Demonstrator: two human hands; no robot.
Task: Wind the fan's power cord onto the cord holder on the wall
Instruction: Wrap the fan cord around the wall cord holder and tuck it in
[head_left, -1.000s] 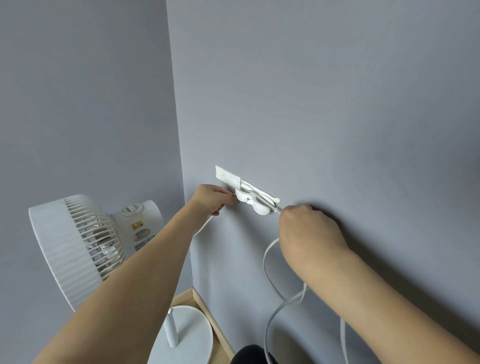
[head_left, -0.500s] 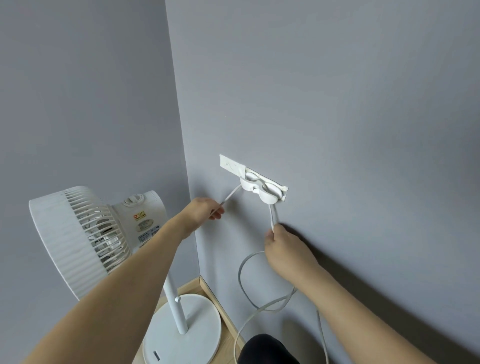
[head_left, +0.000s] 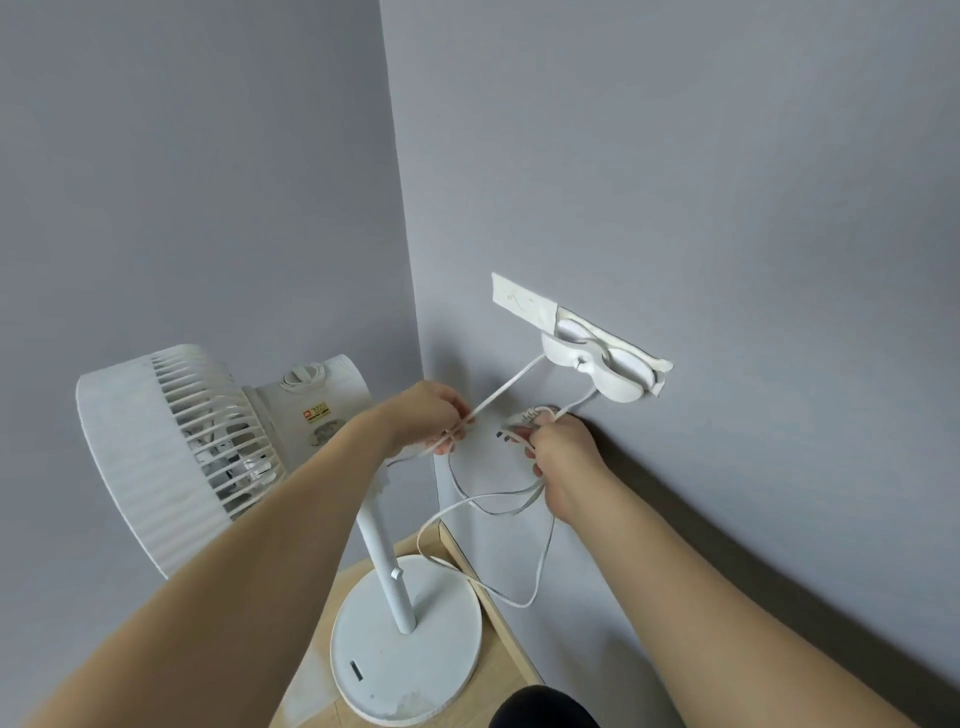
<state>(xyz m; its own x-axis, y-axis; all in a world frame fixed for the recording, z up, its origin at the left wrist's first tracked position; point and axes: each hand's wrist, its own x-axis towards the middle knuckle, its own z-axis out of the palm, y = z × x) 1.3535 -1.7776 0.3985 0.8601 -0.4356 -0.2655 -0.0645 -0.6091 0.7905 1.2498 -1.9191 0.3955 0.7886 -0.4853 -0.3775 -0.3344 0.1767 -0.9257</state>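
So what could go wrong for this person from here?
The cord holder looks stuck on with tape; both hands, left hand and right hand, pull the power cord away from it, so it might peel off the wall. Loose cord loops hang over the fan base and might snag the fan's pole or tangle.

Two bare forearms in frame, no sleeves visible up to the picture edge, nothing on either wrist. Left hand (head_left: 427, 415) and right hand (head_left: 563, 457): no gloves, no rings that can be made out, nails too small and blurred to judge. A dark rounded shape (head_left: 543, 707) at the bottom edge looks like part of the person's clothing or a foot, can't tell which.
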